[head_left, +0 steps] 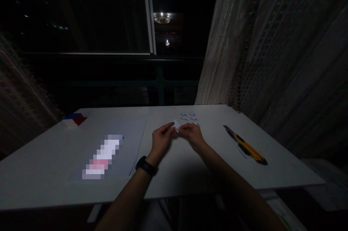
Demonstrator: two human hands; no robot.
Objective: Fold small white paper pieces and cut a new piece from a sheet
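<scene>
Both my hands meet over the middle of the white table, pinching one small white piece of paper between them. My left hand, with a dark watch on its wrist, grips the paper's left side. My right hand has its fingertips closed on the right side. Just beyond my right hand lie several small white paper squares with dark marks, set out in rows. What the marks are is too small and dim to tell.
On the right lies a yellow and black utility knife beside a thin pale strip. To the left, a pixelated bright object rests on large white paper sheets. A blue, red and white block stands far left. Curtains hang behind.
</scene>
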